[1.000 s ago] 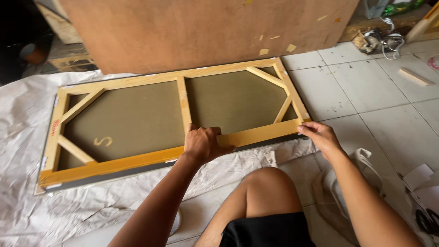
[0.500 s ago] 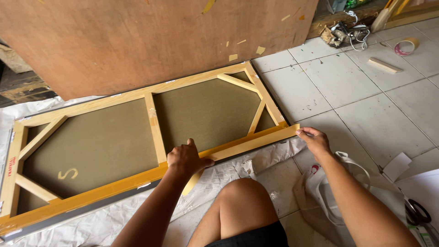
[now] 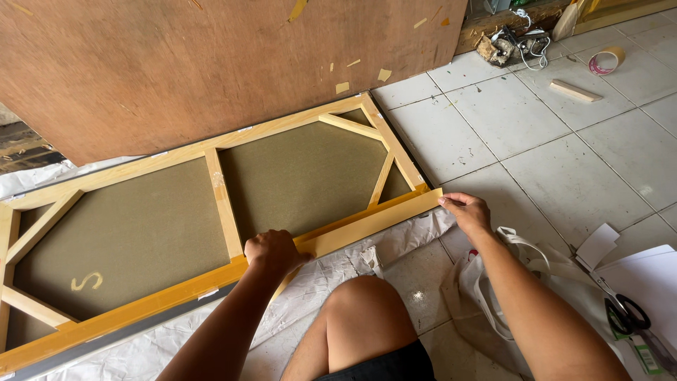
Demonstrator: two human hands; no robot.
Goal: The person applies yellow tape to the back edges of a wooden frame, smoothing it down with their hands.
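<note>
My left hand (image 3: 273,252) closed, pressing the yellow tape strip (image 3: 352,229) onto the near rail | my right hand (image 3: 467,212) pinching its free end taut past the corner | wooden stretcher frame (image 3: 222,201) face-down on white sheet (image 3: 211,331) | left stretch looks stuck down, right stretch unpressed, 1 rail in work.

There was one view only, from a camera worn on the person's head; it looked steeply down and forward over the person's own knee (image 3: 367,317) to the tiled floor (image 3: 564,162); it sat close, within arm's reach of the wooden frame (image 3: 226,204), whose left end ran off the picture's edge; the left hand (image 3: 273,252) and right hand (image 3: 467,212) entered from the bottom; a plywood board (image 3: 211,63) closed the far side of the view; no second view shared the scene.
</note>
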